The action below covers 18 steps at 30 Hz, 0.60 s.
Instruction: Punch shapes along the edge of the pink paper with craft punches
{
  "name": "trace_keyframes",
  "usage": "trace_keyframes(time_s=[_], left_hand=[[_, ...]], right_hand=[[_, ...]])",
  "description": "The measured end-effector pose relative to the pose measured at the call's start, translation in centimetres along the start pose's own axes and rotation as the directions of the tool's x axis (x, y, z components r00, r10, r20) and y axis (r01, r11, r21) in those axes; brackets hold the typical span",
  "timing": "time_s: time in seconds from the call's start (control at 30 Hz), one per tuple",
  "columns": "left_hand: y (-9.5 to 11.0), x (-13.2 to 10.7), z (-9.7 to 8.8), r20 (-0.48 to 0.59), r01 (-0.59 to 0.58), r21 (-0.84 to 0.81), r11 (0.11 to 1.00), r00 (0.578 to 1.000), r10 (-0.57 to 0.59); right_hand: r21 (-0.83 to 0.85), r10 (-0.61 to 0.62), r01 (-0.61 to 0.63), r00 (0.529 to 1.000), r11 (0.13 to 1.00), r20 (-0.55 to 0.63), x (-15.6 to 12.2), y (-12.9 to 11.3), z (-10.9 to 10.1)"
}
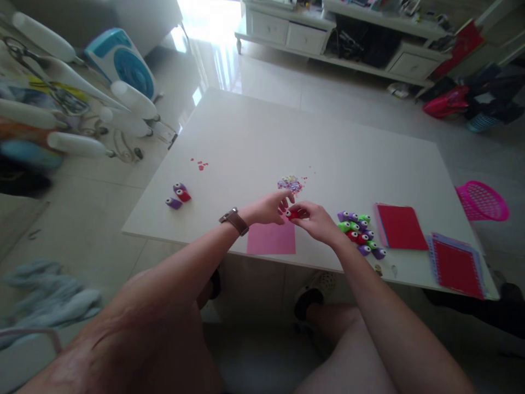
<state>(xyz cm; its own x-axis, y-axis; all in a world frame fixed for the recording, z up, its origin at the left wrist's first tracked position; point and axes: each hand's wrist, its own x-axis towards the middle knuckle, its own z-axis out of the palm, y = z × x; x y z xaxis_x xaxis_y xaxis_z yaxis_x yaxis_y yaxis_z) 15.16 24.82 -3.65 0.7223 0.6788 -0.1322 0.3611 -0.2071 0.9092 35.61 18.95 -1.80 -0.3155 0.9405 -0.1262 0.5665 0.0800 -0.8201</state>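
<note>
My right hand is closed around a small red craft punch with a white round button. My left hand is beside it with its fingers apart and curved; whether a fingertip touches the punch is hard to make out. Below both hands, a pink sheet of paper lies at the table's near edge. Just beyond the fingers sits a small heap of colourful paper cut-outs. To the right is a cluster of several similar punches in purple, green and red.
On the left of the white table stand three more punches, with a few red cut-outs beyond them. Red-topped paper stacks and notebooks lie at the right. A pink basket stands past the right edge.
</note>
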Motion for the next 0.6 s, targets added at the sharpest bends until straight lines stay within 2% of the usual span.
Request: trace_keyframes(time_s=[0.07, 0.13, 0.23, 0.33, 0.43, 0.6], left_hand=[[-0.5, 0.1, -0.3, -0.052, 0.035, 0.160, 0.987, 0.998, -0.027], [-0.9, 0.0, -0.4, -0.120, 0.110, 0.334, 0.936, 0.990, -0.074], [-1.4, 0.0, -0.3, -0.125, 0.202, 0.476, 0.856, 0.979, -0.162], [-1.6, 0.0, -0.2, -0.096, 0.229, 0.517, 0.825, 0.973, -0.210], [-1.8, 0.0, -0.1, -0.074, 0.250, 0.499, 0.830, 0.966, -0.246], [-2.2, 0.1, -0.1, -0.054, 0.246, 0.504, 0.828, 0.966, -0.254]], right_hand=[[-0.102, 0.007, -0.012, 0.999, 0.995, -0.050, 0.2, 1.0, -0.7], [-0.208, 0.007, -0.030, 0.994, 0.978, -0.109, 0.3, 1.9, -1.2], [-0.293, 0.001, -0.051, 0.986, 0.955, -0.167, 0.4, 2.7, -1.5], [-0.303, 0.001, -0.056, 0.984, 0.951, -0.179, 0.3, 2.8, -1.3], [-0.302, -0.003, -0.052, 0.984, 0.952, -0.179, 0.1, 2.6, -1.2], [-0.305, -0.013, -0.040, 0.986, 0.952, -0.168, -0.2, 2.3, -1.2]])
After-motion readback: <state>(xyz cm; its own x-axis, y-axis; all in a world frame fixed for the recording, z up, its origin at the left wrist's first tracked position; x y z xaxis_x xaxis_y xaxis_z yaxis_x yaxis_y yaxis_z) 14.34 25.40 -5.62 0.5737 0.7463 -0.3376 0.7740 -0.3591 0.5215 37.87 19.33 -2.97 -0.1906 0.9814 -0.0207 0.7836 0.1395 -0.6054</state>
